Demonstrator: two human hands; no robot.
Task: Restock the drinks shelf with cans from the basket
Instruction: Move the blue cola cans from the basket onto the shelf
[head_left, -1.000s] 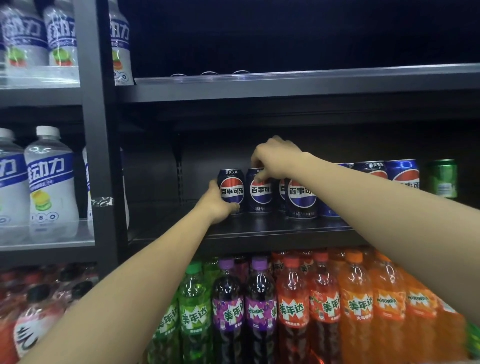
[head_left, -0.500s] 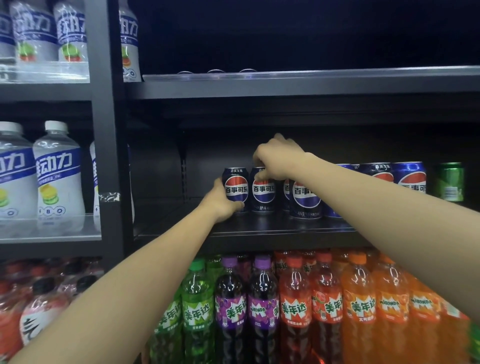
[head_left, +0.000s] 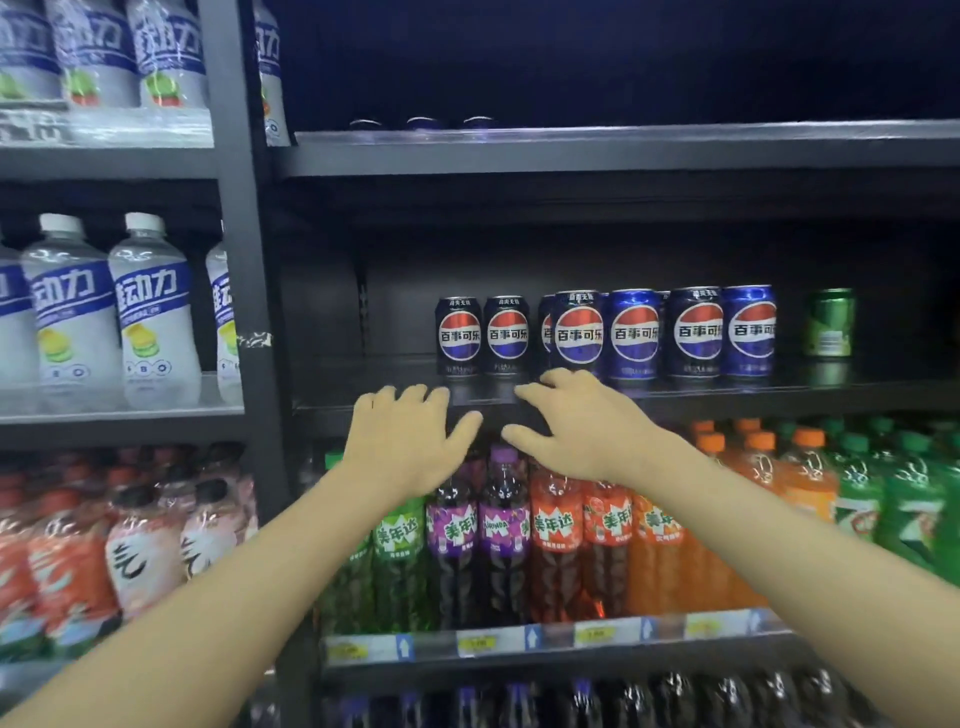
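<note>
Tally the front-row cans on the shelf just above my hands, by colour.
Black Pepsi cans: 4
Blue Pepsi cans: 2
Green can: 1
Total: 7, not counting cans partly hidden behind the front row.

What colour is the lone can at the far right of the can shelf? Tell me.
Green, standing apart from the blue cola cans; head view.

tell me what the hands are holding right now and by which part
Nothing. The left hand and right hand are both open and empty, in front of the shelf edge, below the Pepsi cans.
</note>
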